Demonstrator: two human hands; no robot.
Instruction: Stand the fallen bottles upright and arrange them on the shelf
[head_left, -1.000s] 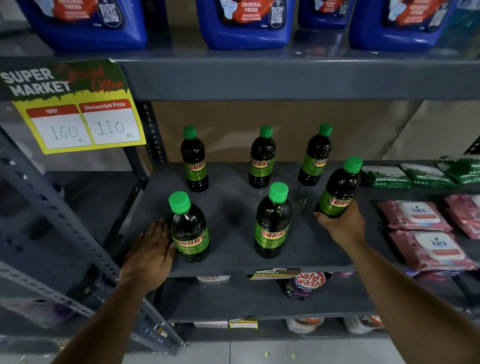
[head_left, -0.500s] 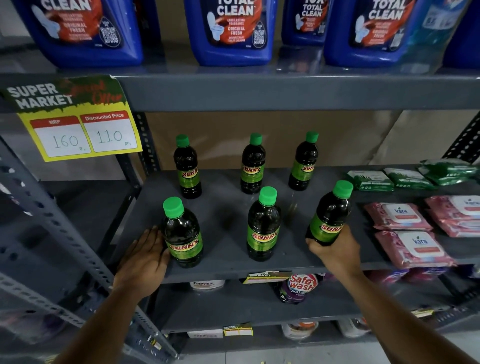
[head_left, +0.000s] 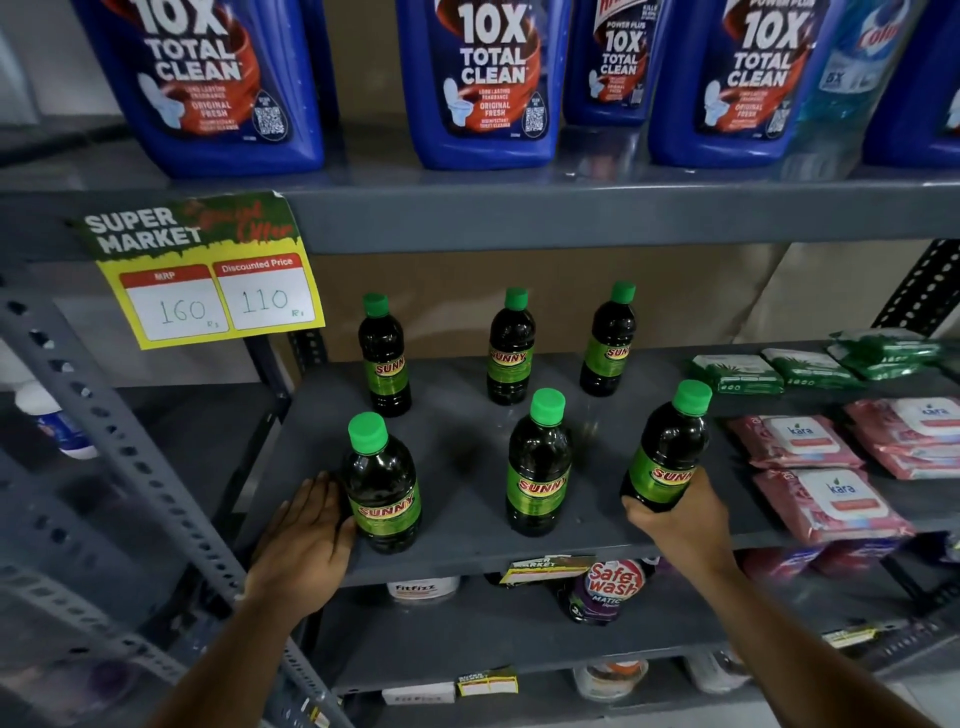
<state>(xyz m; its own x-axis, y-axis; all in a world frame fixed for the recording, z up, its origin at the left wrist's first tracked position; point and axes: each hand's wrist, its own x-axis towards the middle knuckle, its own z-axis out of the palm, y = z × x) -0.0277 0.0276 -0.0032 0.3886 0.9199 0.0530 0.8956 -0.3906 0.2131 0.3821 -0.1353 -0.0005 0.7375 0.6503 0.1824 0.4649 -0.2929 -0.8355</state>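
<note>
Several dark Sunny bottles with green caps stand upright in two rows on the grey shelf (head_left: 467, 447). The back row holds a left bottle (head_left: 385, 358), a middle bottle (head_left: 511, 349) and a right bottle (head_left: 609, 340). In front stand a left bottle (head_left: 383, 486) and a middle bottle (head_left: 539, 465). The front right bottle (head_left: 667, 449) leans slightly right, and my right hand (head_left: 675, 519) grips its base. My left hand (head_left: 306, 540) lies flat on the shelf edge, fingers against the front left bottle's side.
Pink wipe packs (head_left: 826, 501) and green packs (head_left: 737, 373) lie on the shelf's right part. Large blue cleaner jugs (head_left: 488, 83) fill the shelf above. A yellow price tag (head_left: 208, 275) hangs at the left. A slanted metal brace (head_left: 119, 441) crosses left. A Safewash pouch (head_left: 608, 590) sits below.
My right hand has brought the front right bottle down toward the shelf's front edge, level with the front row. My left hand stays beside the front left bottle. The view has tilted upward.
</note>
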